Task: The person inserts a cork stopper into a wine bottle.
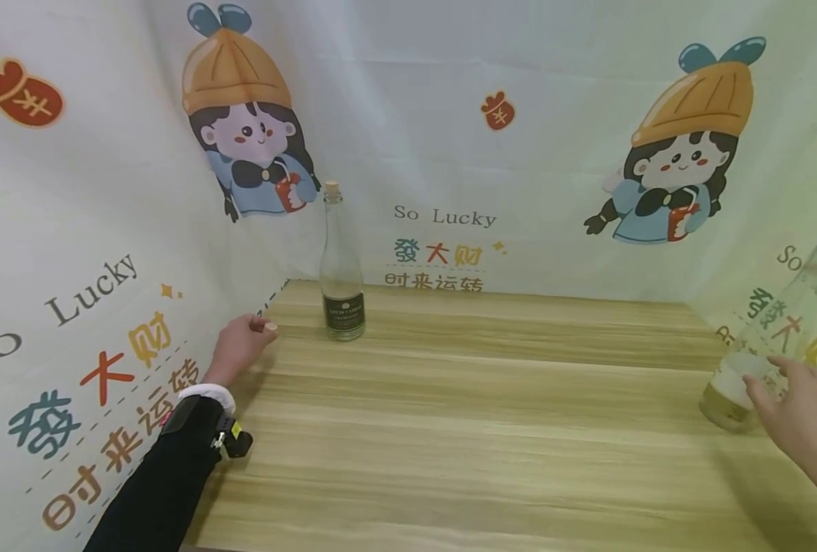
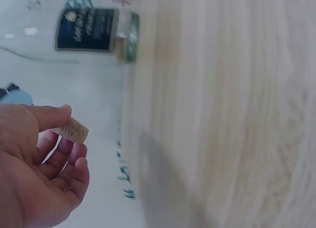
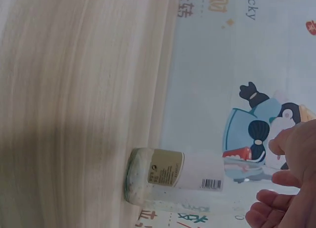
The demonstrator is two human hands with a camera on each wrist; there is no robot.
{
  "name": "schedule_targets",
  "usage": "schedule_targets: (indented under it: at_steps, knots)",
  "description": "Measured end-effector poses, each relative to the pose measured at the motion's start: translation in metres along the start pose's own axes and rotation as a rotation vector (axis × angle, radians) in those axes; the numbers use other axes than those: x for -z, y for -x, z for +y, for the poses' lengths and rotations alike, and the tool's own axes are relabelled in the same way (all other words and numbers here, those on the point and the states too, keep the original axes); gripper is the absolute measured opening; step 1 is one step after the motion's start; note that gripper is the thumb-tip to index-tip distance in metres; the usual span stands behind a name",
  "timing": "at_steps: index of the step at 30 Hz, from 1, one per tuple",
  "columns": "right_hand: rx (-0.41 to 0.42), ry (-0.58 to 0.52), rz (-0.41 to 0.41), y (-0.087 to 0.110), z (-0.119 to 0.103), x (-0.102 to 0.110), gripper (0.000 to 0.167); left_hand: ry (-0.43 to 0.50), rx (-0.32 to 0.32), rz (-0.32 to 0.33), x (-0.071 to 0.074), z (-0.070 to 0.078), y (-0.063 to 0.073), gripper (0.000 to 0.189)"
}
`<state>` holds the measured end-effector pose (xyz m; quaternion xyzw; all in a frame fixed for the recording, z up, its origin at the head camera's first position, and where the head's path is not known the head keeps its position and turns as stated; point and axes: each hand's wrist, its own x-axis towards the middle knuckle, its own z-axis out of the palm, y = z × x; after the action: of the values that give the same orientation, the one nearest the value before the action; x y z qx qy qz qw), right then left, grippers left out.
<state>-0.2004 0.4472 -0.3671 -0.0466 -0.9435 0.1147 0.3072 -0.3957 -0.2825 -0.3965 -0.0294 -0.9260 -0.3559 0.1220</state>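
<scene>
My left hand (image 1: 238, 349) is at the table's left side and pinches a cork (image 2: 74, 132) between thumb and fingers, seen in the left wrist view. Close to its right stands a clear glass bottle (image 1: 344, 313) with a black label and a cork stopper (image 1: 331, 188) in its mouth. At the far right, a second clear glass bottle (image 1: 729, 383) with a white and gold label stands without a stopper. My right hand (image 1: 802, 418) is beside this bottle, thumb and fingers apart and holding nothing. In the right wrist view a gap shows between fingers and bottle.
A wood-grain table (image 1: 477, 429) lies between the hands. White cloth (image 1: 560, 192) with printed cartoon figures and lettering hangs behind it and along both sides, close by the left hand and the right bottle.
</scene>
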Motion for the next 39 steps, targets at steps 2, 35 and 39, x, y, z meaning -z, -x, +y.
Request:
schedule_targets:
  at_steps: [2,35,39]
  knots:
    - [-0.050,-0.012,0.018,-0.001,0.001,0.004,0.053,0.019,-0.032,0.001,0.001,0.009,0.002,0.046]
    - [-0.343,-0.165,0.012,-0.019,0.018,0.025,0.076,0.296,-0.276,-0.284,-0.038,0.195,0.067,0.031]
    - [-0.365,-0.202,-0.033,-0.024,0.021,0.026,0.078,0.330,-0.310,-0.309,-0.048,0.207,0.074,0.029]
